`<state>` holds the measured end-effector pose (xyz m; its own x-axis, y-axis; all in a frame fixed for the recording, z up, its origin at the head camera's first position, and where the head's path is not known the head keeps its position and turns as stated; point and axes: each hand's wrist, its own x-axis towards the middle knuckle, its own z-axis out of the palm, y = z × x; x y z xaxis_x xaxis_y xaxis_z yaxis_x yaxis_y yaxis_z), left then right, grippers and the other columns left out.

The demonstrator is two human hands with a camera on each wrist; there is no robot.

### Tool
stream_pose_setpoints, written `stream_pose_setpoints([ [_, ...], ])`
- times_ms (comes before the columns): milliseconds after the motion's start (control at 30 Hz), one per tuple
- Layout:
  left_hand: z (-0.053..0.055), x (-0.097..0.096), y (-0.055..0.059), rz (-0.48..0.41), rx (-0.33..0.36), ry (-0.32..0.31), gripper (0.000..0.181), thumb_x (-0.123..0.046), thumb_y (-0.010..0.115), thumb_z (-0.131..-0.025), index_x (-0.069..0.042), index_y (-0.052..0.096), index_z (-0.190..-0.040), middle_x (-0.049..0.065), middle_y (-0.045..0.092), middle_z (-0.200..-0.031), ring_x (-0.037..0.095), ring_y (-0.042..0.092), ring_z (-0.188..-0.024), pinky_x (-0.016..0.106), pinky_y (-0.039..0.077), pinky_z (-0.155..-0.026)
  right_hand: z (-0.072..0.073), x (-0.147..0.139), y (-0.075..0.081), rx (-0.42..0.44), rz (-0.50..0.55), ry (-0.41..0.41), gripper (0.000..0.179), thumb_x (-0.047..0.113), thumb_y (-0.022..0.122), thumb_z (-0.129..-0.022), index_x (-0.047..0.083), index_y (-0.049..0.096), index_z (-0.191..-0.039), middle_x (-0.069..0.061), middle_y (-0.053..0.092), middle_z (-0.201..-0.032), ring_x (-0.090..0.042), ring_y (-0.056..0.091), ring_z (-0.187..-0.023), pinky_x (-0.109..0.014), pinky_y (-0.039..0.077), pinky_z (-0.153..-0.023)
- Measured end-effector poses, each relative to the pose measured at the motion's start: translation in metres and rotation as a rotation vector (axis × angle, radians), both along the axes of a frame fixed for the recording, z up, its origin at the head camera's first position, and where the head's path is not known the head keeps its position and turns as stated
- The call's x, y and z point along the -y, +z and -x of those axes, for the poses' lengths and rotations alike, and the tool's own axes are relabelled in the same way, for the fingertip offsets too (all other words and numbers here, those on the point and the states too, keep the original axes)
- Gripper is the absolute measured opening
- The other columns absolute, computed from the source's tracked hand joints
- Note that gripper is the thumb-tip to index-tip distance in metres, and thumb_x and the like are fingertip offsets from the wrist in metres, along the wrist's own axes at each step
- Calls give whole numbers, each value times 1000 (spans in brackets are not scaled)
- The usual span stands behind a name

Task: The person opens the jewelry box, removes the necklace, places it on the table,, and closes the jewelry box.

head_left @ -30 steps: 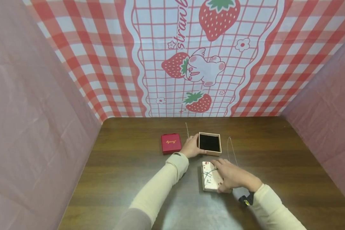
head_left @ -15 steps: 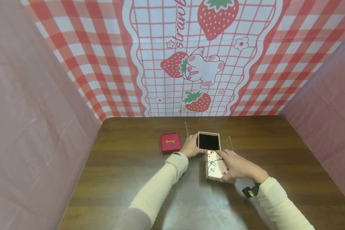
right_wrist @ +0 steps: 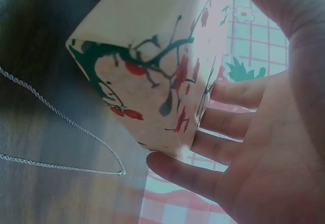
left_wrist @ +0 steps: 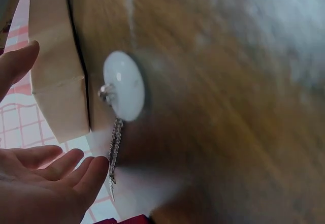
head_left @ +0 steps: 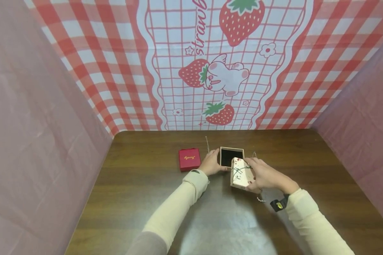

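Note:
In the head view, my left hand [head_left: 211, 163] rests at the near left corner of a beige box bottom [head_left: 227, 155] with a black lining. Its thumb lies along the near side, its fingers along the left side. My right hand [head_left: 264, 174] grips a cream box lid [head_left: 241, 173] printed with red berries and dark green twigs. The lid is tilted above the near right part of the bottom and partly covers it. In the right wrist view, thumb and fingers span the lid [right_wrist: 147, 87].
A red box [head_left: 189, 159] with gold lettering stands to the left. A necklace with a white oval pendant [left_wrist: 124, 86] lies under my left hand. Another silver chain [right_wrist: 76, 122] lies by my right hand, its beaded end [head_left: 261, 199] nearer me. A checked strawberry cloth [head_left: 210, 71] hangs behind.
My right hand has carried the lid away from me and slightly right, from the table in front up over the box bottom's near edge. My left hand stays in place.

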<state>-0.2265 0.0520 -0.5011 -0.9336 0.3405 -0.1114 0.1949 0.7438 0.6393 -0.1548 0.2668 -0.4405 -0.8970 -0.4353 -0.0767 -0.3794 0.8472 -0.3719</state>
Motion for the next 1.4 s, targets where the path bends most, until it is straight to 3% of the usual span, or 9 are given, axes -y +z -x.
stream_pose_setpoints([
  [167, 1, 1, 4, -9, 18, 5, 94, -31, 83, -76, -4, 32, -151, 14, 43, -150, 30, 42, -138, 39, 34, -116, 8, -2, 2, -12, 17, -11, 107, 33, 89, -57, -8, 37, -141, -35, 44, -137, -54, 41, -128, -64, 40, -102],
  [433, -1, 2, 2, -16, 6, -8, 89, -32, 83, -76, -4, 39, -148, 16, 53, -139, 28, 53, -126, 39, 42, -109, 22, 2, 3, -20, 34, -3, 107, 34, 89, -58, -10, 36, -141, -29, 51, -129, -38, 49, -114, -53, 47, -93],
  [767, -1, 2, 4, -67, 34, 14, 79, -24, 78, -80, -4, 40, -147, 17, 54, -138, 29, 54, -125, 40, 43, -108, 46, 5, 2, -17, 45, -14, 105, 31, 88, -59, -10, 36, -141, -29, 50, -131, -40, 48, -118, -56, 44, -98],
  [1067, 1, 4, 2, -118, 65, 24, 70, -25, 67, -89, -1, 36, -148, 17, 50, -142, 29, 50, -131, 39, 39, -112, 58, 5, -1, 18, 45, -34, 106, 31, 87, -60, -7, 35, -143, -29, 47, -133, -39, 46, -118, -56, 44, -97],
  [1400, 2, 5, 2, -190, 83, 30, 50, -28, 45, -103, 0, 43, -144, 17, 51, -144, 31, 46, -136, 41, 34, -116, 70, 13, -2, 57, 31, -16, 105, 29, 86, -63, -9, 33, -144, -32, 44, -138, -45, 43, -124, -59, 42, -100],
])
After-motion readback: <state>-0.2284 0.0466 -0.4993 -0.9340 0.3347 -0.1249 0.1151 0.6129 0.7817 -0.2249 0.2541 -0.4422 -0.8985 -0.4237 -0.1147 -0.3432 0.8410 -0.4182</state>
